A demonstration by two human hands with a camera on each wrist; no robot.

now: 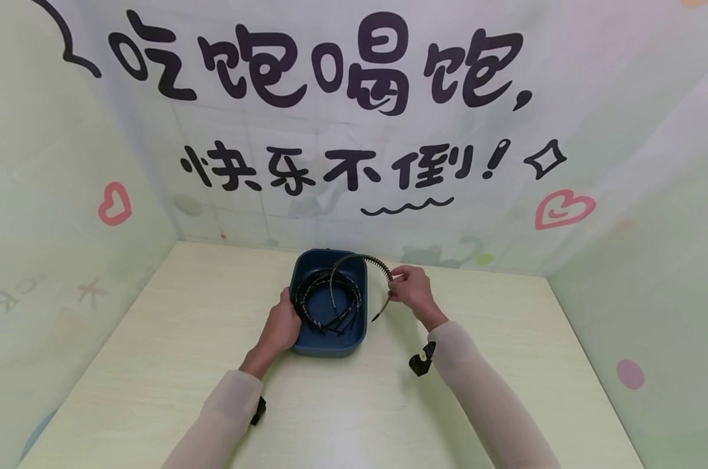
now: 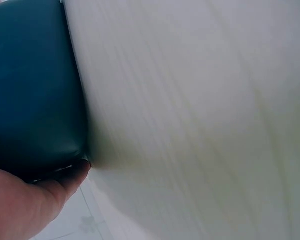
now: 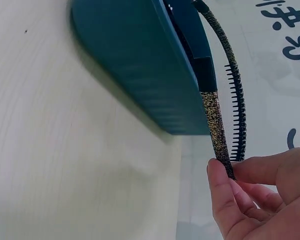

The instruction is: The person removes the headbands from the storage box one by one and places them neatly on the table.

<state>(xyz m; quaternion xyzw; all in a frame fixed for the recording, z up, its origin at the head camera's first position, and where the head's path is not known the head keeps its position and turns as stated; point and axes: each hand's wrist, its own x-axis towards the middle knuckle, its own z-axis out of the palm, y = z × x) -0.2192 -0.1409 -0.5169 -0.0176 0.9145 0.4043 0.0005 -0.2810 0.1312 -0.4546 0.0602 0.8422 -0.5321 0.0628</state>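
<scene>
A dark blue plastic bin (image 1: 329, 351) stands on the table with several dark headbands (image 1: 301, 301) stacked inside it. My left hand (image 1: 281, 324) grips the bin's left side; in the left wrist view its thumb lies against the bin's wall (image 2: 37, 90). Between thumb and fingers, my right hand (image 1: 413, 286) pinches a black-and-gold speckled headband (image 3: 216, 122) with small comb teeth along its inner side. This headband is raised, arching over the bin's right rim, one end above the bin and the other outside it.
The pale wood-grain table (image 1: 154, 365) extends around the bin. Behind it hangs a white printed backdrop (image 1: 354, 221) with large black characters, and similar light panels close off both sides.
</scene>
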